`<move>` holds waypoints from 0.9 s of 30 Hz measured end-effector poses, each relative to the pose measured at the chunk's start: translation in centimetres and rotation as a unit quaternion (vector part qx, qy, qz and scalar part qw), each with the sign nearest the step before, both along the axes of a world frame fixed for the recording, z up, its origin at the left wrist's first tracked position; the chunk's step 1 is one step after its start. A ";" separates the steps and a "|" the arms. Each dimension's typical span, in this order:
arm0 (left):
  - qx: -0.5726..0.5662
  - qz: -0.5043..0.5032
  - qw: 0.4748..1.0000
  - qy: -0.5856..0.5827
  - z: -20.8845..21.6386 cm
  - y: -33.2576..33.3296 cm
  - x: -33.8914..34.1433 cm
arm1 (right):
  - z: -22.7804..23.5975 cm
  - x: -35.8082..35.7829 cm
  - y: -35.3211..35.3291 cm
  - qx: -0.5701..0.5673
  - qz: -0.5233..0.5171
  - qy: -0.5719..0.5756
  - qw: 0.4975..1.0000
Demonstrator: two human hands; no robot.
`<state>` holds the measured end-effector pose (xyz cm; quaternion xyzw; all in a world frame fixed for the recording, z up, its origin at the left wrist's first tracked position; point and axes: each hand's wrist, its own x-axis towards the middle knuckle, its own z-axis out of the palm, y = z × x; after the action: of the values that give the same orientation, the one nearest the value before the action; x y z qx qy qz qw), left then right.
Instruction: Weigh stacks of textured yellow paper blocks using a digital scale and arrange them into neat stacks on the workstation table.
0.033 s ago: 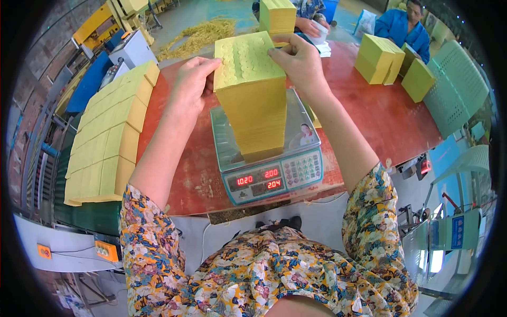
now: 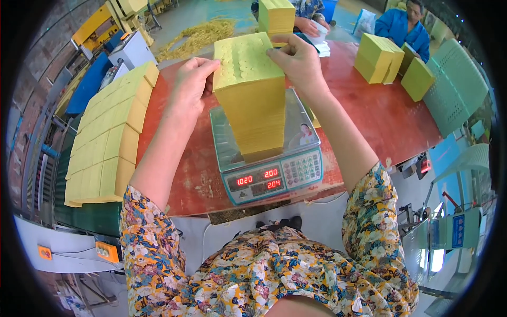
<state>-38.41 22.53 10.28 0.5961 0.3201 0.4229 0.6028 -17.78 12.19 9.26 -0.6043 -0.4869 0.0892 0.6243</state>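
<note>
A tall stack of yellow paper [image 2: 251, 113] stands upright on a digital weighing scale [image 2: 269, 177] whose red display is lit. Rows of curved cuts mark its top sheet. At the stack's upper left edge, my left hand [image 2: 191, 79] pinches the paper between thumb and fingers. My right hand [image 2: 301, 61] grips the far right corner of the top, thumb on the upper face and fingers bent behind. Both hands are closed, and their fingertips are partly hidden by the paper.
Many yellow paper stacks [image 2: 108, 142] lie in rows on the left. More yellow blocks [image 2: 377, 58] stand at the back right of the red table [image 2: 391, 116]. Two people sit across the table, one in a blue jacket [image 2: 409, 31]. Yellow scraps [image 2: 200, 38] heap on the floor beyond.
</note>
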 end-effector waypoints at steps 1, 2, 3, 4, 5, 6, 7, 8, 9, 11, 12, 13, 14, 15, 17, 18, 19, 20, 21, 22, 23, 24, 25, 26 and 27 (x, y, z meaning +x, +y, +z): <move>0.000 -0.001 1.000 0.001 -0.1 -0.1 0.1 | -0.1 0.0 0.1 0.000 -0.001 0.001 1.000; 0.007 0.008 1.000 -0.004 -0.2 -0.1 0.1 | -0.2 0.0 0.3 0.007 -0.005 -0.002 1.000; 0.010 0.018 1.000 -0.009 -0.3 -0.4 0.0 | -0.3 -0.2 0.2 0.010 -0.008 -0.005 1.000; 0.009 0.019 1.000 -0.007 -0.3 -0.8 -0.1 | -0.4 -0.3 0.1 0.009 -0.006 -0.003 1.000; 0.015 0.025 0.999 -0.030 -0.3 -1.2 -0.2 | -0.4 -0.4 -0.1 0.032 -0.007 0.023 0.999; 0.021 0.029 0.998 -0.054 -0.1 -1.8 -0.4 | -0.3 -0.6 -0.5 0.056 -0.008 0.049 0.997; 0.018 0.027 0.998 -0.053 0.0 -2.6 -0.6 | -0.5 -0.7 -1.2 0.053 -0.011 0.050 0.997; 0.021 0.041 0.996 -0.072 0.0 -3.8 -1.3 | -0.9 -1.1 -2.5 0.086 -0.005 0.105 0.991; 0.024 0.064 0.994 -0.089 -0.5 -5.0 -2.8 | -1.4 -2.2 -3.6 0.116 0.008 0.161 0.980; 0.032 0.061 0.990 -0.121 -2.4 -7.1 -5.6 | -2.6 -4.0 -7.4 0.143 0.036 0.167 0.975; 0.020 0.067 0.990 -0.122 -4.0 -8.2 -6.0 | -4.0 -4.4 -9.4 0.129 0.007 0.168 0.977; 0.013 0.083 0.989 -0.120 -4.8 -9.7 -6.9 | -4.8 -5.2 -11.2 0.116 -0.011 0.172 0.978; 0.003 0.085 0.990 -0.113 -5.9 -10.8 -7.8 | -6.1 -6.0 -12.3 0.106 -0.013 0.178 0.978; -0.016 0.096 0.988 -0.122 -6.9 -12.2 -8.9 | -7.4 -6.9 -13.6 0.107 0.000 0.220 0.970; -0.047 0.101 0.986 -0.126 -9.5 -13.6 -10.5 | -9.5 -7.8 -15.5 0.088 0.005 0.269 0.959; -0.063 0.100 0.986 -0.116 -10.2 -14.0 -10.9 | -10.2 -7.9 -16.2 0.074 -0.003 0.277 0.958; -0.068 0.111 0.984 -0.123 -10.8 -14.1 -11.3 | -10.8 -7.8 -16.4 0.072 -0.004 0.286 0.956; -0.074 0.122 0.981 -0.129 -11.4 -14.3 -11.8 | -11.4 -7.7 -16.7 0.071 -0.004 0.294 0.953; -0.067 0.131 0.982 -0.120 -11.6 -14.2 -12.1 | -11.6 -7.5 -16.7 0.071 -0.006 0.299 0.951; -0.075 0.130 0.982 -0.116 -11.7 -14.1 -12.2 | -11.8 -7.4 -16.7 0.064 -0.010 0.302 0.951; -0.069 0.130 0.982 -0.116 -11.7 -14.1 -12.2 | -12.0 -7.3 -16.8 0.066 -0.009 0.309 0.949; -0.060 0.129 0.983 -0.117 -11.7 -14.1 -12.3 | -12.2 -7.4 -16.8 0.071 -0.006 0.315 0.946; -0.057 0.121 0.984 -0.120 -11.9 -14.0 -12.3 | -12.4 -7.5 -16.9 0.069 -0.009 0.316 0.946; -0.059 0.120 0.984 -0.118 -12.0 -14.1 -12.2 | -12.5 -7.6 -17.0 0.070 -0.008 0.320 0.945; -0.063 0.115 0.984 -0.118 -12.1 -14.2 -12.0 | -12.6 -7.8 -17.0 0.073 -0.006 0.322 0.944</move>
<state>-50.43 8.37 -1.82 0.4618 0.3391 0.5358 0.6202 -25.57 -4.78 -3.35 -0.4990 -0.2617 0.2392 0.7908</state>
